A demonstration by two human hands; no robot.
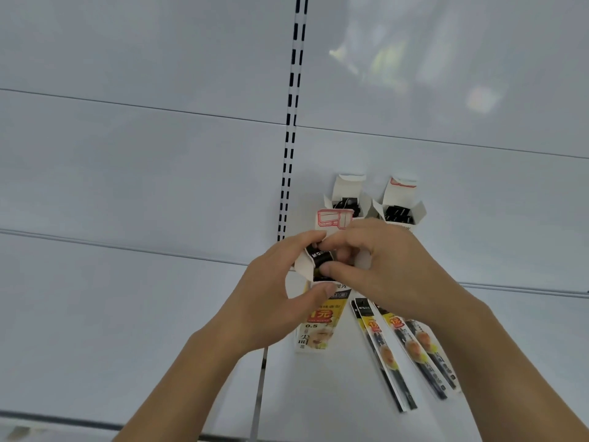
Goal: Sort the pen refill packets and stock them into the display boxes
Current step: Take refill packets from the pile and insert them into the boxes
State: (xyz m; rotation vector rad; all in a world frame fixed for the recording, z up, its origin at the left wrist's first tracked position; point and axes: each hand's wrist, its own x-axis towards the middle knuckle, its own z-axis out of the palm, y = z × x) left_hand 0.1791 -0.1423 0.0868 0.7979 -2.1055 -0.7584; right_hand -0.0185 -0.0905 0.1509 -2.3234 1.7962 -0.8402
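Three white open-topped cardboard display boxes [345, 193], three loose yellow-black refill packets [379, 352] on the white shelf [127, 314]; your left hand [271, 301] grips the nearest box, your right hand [382, 266] pinches black packet tops [320, 255] inside.

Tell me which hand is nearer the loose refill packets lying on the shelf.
Right. The right hand and its wrist lie directly over the top ends of the loose refill packets. The left hand grips the front display box, off to their left.

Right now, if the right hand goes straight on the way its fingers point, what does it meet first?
Probably the left hand, just past the packets both hold in the box; the right hand points left, though depth is unclear.
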